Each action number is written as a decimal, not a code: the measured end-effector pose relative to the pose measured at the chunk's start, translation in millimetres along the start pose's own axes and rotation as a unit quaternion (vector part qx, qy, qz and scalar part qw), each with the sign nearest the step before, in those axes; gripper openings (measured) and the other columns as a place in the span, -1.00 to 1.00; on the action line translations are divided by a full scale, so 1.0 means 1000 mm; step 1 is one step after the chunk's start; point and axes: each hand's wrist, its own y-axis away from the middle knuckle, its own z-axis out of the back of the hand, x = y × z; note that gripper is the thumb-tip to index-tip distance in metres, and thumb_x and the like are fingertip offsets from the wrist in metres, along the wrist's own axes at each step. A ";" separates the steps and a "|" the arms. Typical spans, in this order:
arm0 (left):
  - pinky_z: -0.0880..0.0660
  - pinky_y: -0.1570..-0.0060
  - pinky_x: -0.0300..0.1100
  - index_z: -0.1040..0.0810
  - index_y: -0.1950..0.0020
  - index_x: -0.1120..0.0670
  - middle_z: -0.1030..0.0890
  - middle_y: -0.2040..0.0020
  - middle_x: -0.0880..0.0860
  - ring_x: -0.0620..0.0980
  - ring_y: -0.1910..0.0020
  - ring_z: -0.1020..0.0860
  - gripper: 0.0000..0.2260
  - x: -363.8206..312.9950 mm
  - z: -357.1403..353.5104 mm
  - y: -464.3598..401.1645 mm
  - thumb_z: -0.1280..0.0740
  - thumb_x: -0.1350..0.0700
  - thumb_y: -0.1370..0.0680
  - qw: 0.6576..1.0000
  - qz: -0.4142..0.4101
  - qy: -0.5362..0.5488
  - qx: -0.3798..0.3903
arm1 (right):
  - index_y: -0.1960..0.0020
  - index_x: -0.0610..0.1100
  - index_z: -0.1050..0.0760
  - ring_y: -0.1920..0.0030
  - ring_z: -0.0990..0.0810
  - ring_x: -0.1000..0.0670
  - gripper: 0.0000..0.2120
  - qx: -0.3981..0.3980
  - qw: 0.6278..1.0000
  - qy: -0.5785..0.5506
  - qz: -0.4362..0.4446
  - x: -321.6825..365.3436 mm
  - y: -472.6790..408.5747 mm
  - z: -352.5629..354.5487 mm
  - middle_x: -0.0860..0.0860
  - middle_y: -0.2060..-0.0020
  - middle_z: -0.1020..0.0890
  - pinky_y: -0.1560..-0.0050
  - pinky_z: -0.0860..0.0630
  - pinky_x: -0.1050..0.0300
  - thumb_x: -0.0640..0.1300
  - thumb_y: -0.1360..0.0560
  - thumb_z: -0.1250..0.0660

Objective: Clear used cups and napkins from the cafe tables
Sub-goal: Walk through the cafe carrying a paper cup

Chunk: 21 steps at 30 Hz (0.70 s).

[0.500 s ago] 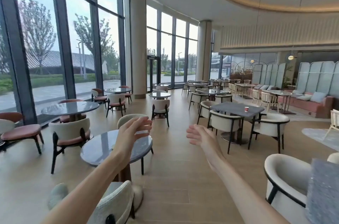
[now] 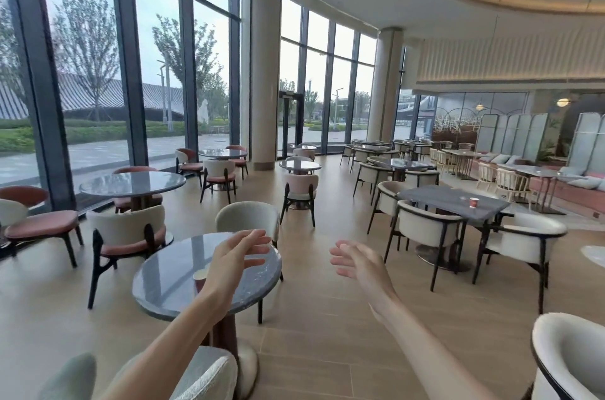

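A small paper cup (image 2: 200, 276) stands on the round grey table (image 2: 170, 285) just in front of me, partly hidden behind my left wrist. My left hand (image 2: 237, 254) is held above that table, fingers apart, holding nothing. My right hand (image 2: 358, 260) is raised over the floor to the right of the table, also empty with fingers spread. A red paper cup (image 2: 473, 202) stands on the dark square table (image 2: 442, 198) farther off to the right. I see no napkins.
White armchairs (image 2: 425, 229) ring the square table. A pale chair (image 2: 252, 218) stands behind the round table, another chair back (image 2: 203, 373) is right below me, and a white armchair (image 2: 573, 360) sits at bottom right. A wood-floor aisle (image 2: 327, 317) runs between the tables.
The view has shifted so the round table sits more centrally and the small cup beside my left wrist has come into sight. Both hands stay raised and empty.
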 end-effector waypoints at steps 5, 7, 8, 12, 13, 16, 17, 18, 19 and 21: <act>-0.63 -0.05 -0.03 -0.69 -0.08 0.11 -0.76 0.03 0.08 0.10 -0.03 -0.70 -0.82 0.039 0.015 -0.094 -0.29 0.15 -0.68 0.999 0.029 -0.026 -0.035 | -0.08 -0.13 -0.61 -0.11 -0.70 -0.15 -0.88 0.012 1.000 0.018 -0.015 -0.021 -0.099 -0.037 -0.17 -0.06 -0.72 -0.21 -0.59 -0.10 -0.18 -0.63 -0.30; -0.62 -0.07 0.00 -0.69 -0.07 0.11 -0.75 0.02 0.10 0.12 -0.03 -0.69 -0.82 0.051 0.023 -0.130 -0.27 0.16 -0.69 0.998 0.038 -0.026 -0.049 | -0.07 -0.12 -0.62 -0.09 -0.70 -0.13 -0.89 0.020 1.000 0.018 -0.015 -0.032 -0.133 -0.050 -0.16 -0.04 -0.72 -0.20 -0.60 -0.09 -0.17 -0.63 -0.31; -0.62 -0.07 0.00 -0.68 -0.07 0.11 -0.75 0.02 0.11 0.13 -0.03 -0.69 -0.81 0.059 0.025 -0.146 -0.27 0.16 -0.69 0.997 0.044 -0.028 -0.054 | -0.05 -0.10 -0.62 -0.08 -0.71 -0.11 -0.89 0.024 0.999 0.021 -0.016 -0.039 -0.149 -0.055 -0.13 -0.02 -0.73 -0.19 -0.61 -0.07 -0.17 -0.63 -0.31; -0.62 0.00 -0.04 -0.68 -0.08 0.12 -0.75 0.02 0.12 0.12 -0.01 -0.70 -0.82 0.092 0.026 -0.193 -0.27 0.18 -0.69 0.994 0.072 -0.038 -0.067 | -0.02 -0.06 -0.62 -0.05 -0.71 -0.08 -0.89 0.039 0.998 0.021 -0.032 -0.070 -0.206 -0.065 -0.10 0.02 -0.73 -0.16 -0.61 -0.02 -0.15 -0.63 -0.30; -0.62 0.01 -0.06 -0.67 -0.08 0.12 -0.75 0.00 0.13 0.12 0.00 -0.70 -0.82 0.101 0.025 -0.203 -0.26 0.19 -0.69 0.993 0.077 -0.043 -0.072 | -0.02 -0.06 -0.62 -0.04 -0.71 -0.07 -0.88 0.043 0.998 0.021 -0.037 -0.079 -0.221 -0.067 -0.09 0.02 -0.73 -0.16 -0.62 -0.02 -0.15 -0.63 -0.30; -0.62 0.05 -0.10 -0.67 -0.08 0.11 -0.75 -0.01 0.12 0.11 -0.01 -0.70 -0.80 0.124 0.022 -0.236 -0.24 0.20 -0.69 0.989 0.095 -0.063 -0.093 | -0.03 -0.08 -0.62 -0.03 -0.71 -0.08 -0.88 0.062 0.997 0.015 -0.053 -0.105 -0.270 -0.071 -0.08 0.05 -0.74 -0.16 -0.61 -0.05 -0.15 -0.64 -0.29; -0.62 0.06 -0.11 -0.67 -0.07 0.11 -0.74 0.00 0.13 0.12 -0.01 -0.70 -0.80 0.131 0.021 -0.247 -0.24 0.20 -0.70 0.987 0.098 -0.070 -0.103 | -0.04 -0.09 -0.62 -0.04 -0.71 -0.09 -0.87 0.072 0.996 0.013 -0.056 -0.114 -0.287 -0.072 -0.08 0.05 -0.74 -0.17 -0.61 -0.07 -0.15 -0.63 -0.30; -0.61 0.06 -0.10 -0.67 -0.07 0.12 -0.74 -0.01 0.14 0.13 -0.01 -0.70 -0.80 0.138 0.021 -0.256 -0.24 0.20 -0.70 0.985 0.100 -0.076 -0.114 | -0.03 -0.09 -0.63 -0.05 -0.71 -0.10 -0.87 0.084 0.995 0.013 -0.058 -0.122 -0.303 -0.074 -0.08 0.05 -0.74 -0.17 -0.61 -0.08 -0.15 -0.64 -0.30; -0.62 0.05 -0.09 -0.66 -0.07 0.14 -0.74 -0.02 0.16 0.13 -0.01 -0.70 -0.80 0.144 0.021 -0.265 -0.23 0.21 -0.70 0.983 0.100 -0.082 -0.128 | -0.03 -0.09 -0.63 -0.06 -0.71 -0.11 -0.87 0.096 0.994 0.011 -0.059 -0.130 -0.320 -0.076 -0.09 0.03 -0.74 -0.17 -0.60 -0.09 -0.15 -0.64 -0.30; -0.63 0.00 -0.03 -0.65 -0.07 0.17 -0.73 -0.04 0.20 0.17 -0.02 -0.69 -0.80 0.156 0.021 -0.278 -0.23 0.23 -0.69 0.978 0.104 -0.086 -0.161 | -0.02 -0.10 -0.63 -0.05 -0.70 -0.11 -0.86 0.120 0.990 0.011 -0.067 -0.146 -0.351 -0.082 -0.12 0.01 -0.73 -0.15 -0.61 -0.09 -0.15 -0.64 -0.29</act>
